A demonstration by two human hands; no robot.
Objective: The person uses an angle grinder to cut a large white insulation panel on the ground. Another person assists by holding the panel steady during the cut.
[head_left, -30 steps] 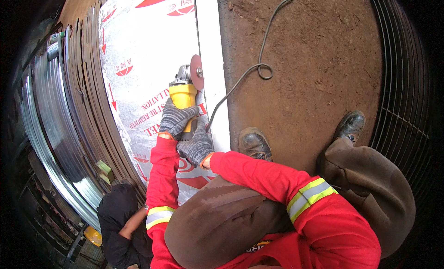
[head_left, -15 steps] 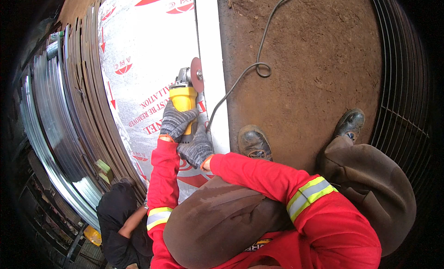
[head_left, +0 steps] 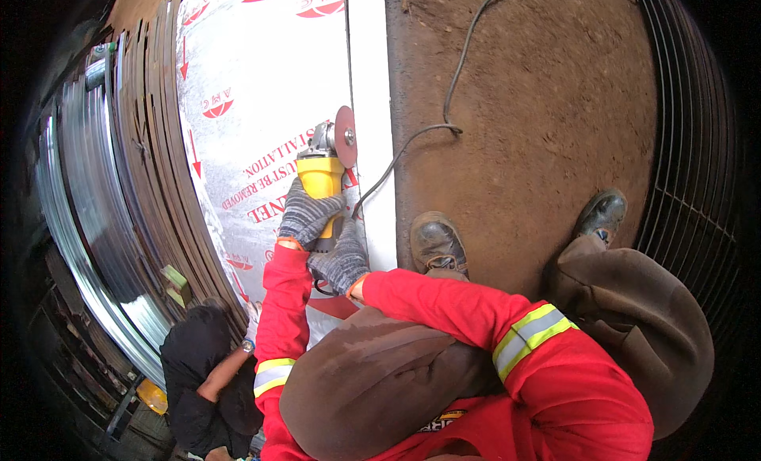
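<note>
A yellow angle grinder (head_left: 321,175) is being gripped in both gloved hands. The fingers of the left hand (head_left: 307,215) are being wrapped shut around the yellow body, just behind the grey gear head, while the right hand (head_left: 341,259) is being closed around the rear of the handle, directly below the left fingers. This two-handed hold is probably being used so that the tool is kept steady against its own kick.

Beyond the fingertips, the reddish cutting disc (head_left: 346,136) is being held on edge, right at the seam where the silver foil-faced panel (head_left: 254,104) is being met by a white strip (head_left: 371,80). The disc appears to be touching or just above that line; contact cannot be told for certain.

The black power cord (head_left: 444,128) is being trailed away to the right of the fingers, across the brown dirt floor (head_left: 539,104), seemingly so that it is kept clear of the disc. Two worn boots (head_left: 434,243) are being planted on the dirt to the right of the hands.

Left of the hands, stacked curved metal sheets (head_left: 103,199) are lying, and below them another person in dark clothing (head_left: 206,374) is crouching.
</note>
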